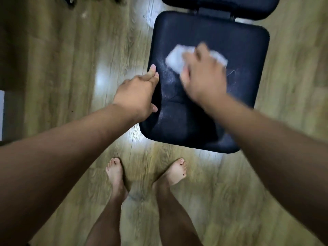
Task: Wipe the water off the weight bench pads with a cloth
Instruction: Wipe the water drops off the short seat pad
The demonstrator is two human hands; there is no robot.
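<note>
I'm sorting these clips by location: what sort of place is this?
Probably a room at home used for workouts, not a commercial gym: a padded weight bench stands on wood-look plank flooring, and the person wiping it with a cloth has bare feet.

We saw a plain white cloth [174, 58] against the seat pad [186, 125], which was a very dark navy, near black, with faint whitish streaks and a dull sheen across it. The back pad [221, 2] beyond it was the same dark colour. The floor [71, 68] showed olive-brown wood-grain planks with bright white patches of glare.
</note>
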